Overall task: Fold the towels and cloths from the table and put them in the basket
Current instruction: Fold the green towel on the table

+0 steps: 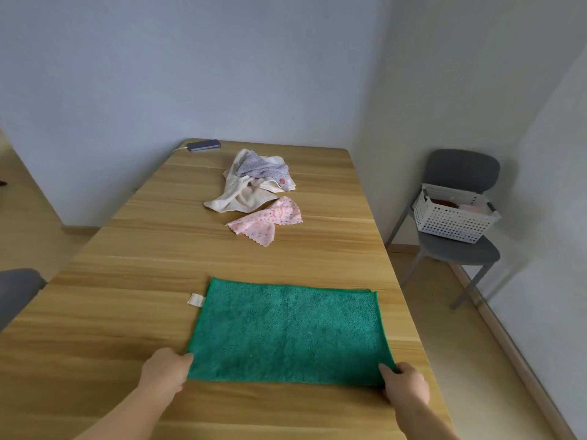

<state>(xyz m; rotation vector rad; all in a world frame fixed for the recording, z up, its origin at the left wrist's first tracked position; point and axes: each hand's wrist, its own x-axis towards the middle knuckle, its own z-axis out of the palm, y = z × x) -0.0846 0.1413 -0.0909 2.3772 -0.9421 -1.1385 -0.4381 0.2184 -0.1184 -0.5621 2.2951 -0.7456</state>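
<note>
A green towel (286, 331) lies flat on the wooden table (127, 281), folded once, with a white tag at its far left corner. My left hand (166, 369) pinches its near left corner. My right hand (403, 384) pinches the near right corner. Farther back lies a pink dotted cloth (266, 222), and behind it a crumpled cream towel (241, 192) with a grey patterned cloth (263, 168) on top. The white perforated basket (451, 217) stands on a grey chair to the right of the table, with something pink and brown inside.
A dark phone (203, 145) with a cable lies at the table's far left corner. The grey chair (457, 249) stands against the right wall. Another grey chair seat (16, 290) shows at the left edge. Walls close in behind and to the right.
</note>
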